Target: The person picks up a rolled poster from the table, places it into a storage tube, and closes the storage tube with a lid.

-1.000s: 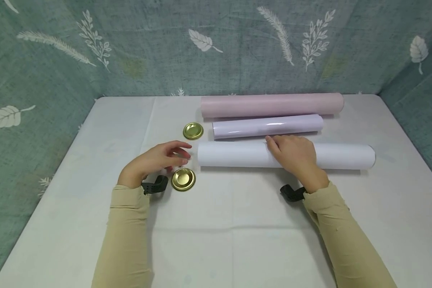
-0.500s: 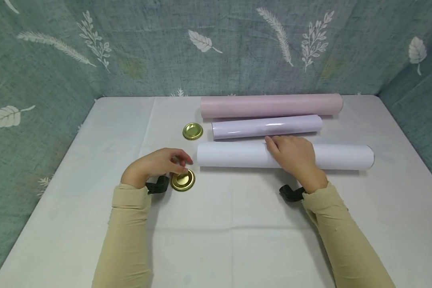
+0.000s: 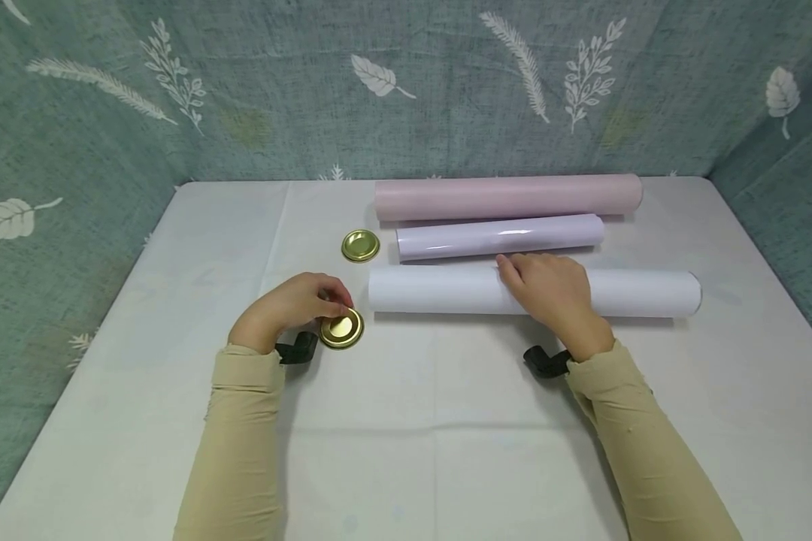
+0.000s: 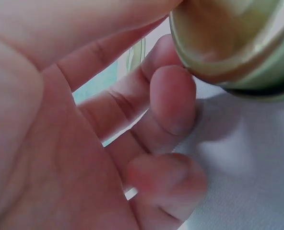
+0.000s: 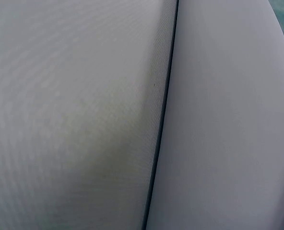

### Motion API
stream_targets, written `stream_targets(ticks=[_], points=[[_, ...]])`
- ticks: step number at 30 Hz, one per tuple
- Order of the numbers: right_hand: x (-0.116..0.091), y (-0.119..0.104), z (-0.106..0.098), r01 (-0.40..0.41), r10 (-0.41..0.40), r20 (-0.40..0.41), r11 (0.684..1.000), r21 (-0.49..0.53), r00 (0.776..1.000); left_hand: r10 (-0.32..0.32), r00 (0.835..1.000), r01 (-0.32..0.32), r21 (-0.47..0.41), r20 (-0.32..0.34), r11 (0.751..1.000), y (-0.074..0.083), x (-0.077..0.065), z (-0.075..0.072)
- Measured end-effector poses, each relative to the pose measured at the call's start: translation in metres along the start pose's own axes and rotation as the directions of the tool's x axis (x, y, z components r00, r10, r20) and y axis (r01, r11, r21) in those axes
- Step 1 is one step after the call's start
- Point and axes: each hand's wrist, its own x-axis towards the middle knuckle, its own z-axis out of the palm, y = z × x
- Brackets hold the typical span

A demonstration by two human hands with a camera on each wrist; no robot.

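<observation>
My left hand (image 3: 294, 304) pinches a gold metal jar lid (image 3: 341, 328) by its far edge, thumb on top. In the left wrist view the lid (image 4: 228, 43) is tilted and stands off the white cloth, beside the curled fingers (image 4: 173, 98). My right hand (image 3: 551, 293) lies over the middle of a white paper roll (image 3: 440, 289), its fingers bent over the far side and their tips hidden. In the right wrist view only the roll (image 5: 223, 120) and the tabletop show; the hand itself is out of sight there.
Behind the white roll lie a glossy lilac roll (image 3: 501, 237) and a longer pink roll (image 3: 507, 197). A second gold lid (image 3: 361, 246) rests left of the lilac roll. White cloth covers the table (image 3: 406, 466); a green leaf-patterned curtain (image 3: 433, 90) surrounds it.
My left hand came down to the near gold lid, took its edge between thumb and fingers and raised it slightly. The right hand stays on the white roll.
</observation>
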Motion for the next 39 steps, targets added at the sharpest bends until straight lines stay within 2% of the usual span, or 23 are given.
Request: stream_targets(ticks=[3, 9, 13, 18, 22, 28, 39], points=[[0.0, 0.0, 0.0, -0.003, 0.003, -0.003, 1.0, -0.003, 1.0, 0.011, 0.999, -0.01, 0.027, -0.032, 1.0, -0.001, 0.001, -0.001], [0.0, 0.0, 0.0, -0.001, 0.001, -0.002, 1.0, -0.002, 1.0, 0.038, 0.99, -0.017, 0.154, -0.137, 0.988, -0.002, 0.002, -0.004], [0.0, 0.0, 0.0, 0.001, -0.001, 0.0, 1.0, 0.002, 1.0, 0.022, 0.98, 0.017, 0.191, -0.197, 0.982, -0.004, 0.003, -0.005], [0.0, 0.0, -0.001, -0.003, 0.003, 0.008, 1.0, 0.001, 1.0, -0.012, 0.971, 0.061, 0.204, -0.237, 0.977, -0.004, 0.004, -0.005], [0.0, -0.001, -0.001, -0.005, 0.005, 0.009, 1.0, -0.003, 1.0, -0.032, 0.975, 0.081, 0.217, -0.222, 0.973, 0.001, 0.003, -0.005], [0.0, 0.0, 0.0, -0.008, 0.008, 0.011, 1.0, 0.004, 1.0, -0.042, 0.989, 0.077, 0.246, -0.144, 0.966, 0.01, 0.001, -0.001], [0.0, 0.001, 0.001, -0.005, 0.005, -0.001, 1.0, 0.01, 1.0, -0.111, 0.982, 0.157, 0.326, -0.156, 0.932, 0.019, 0.0, 0.008]])
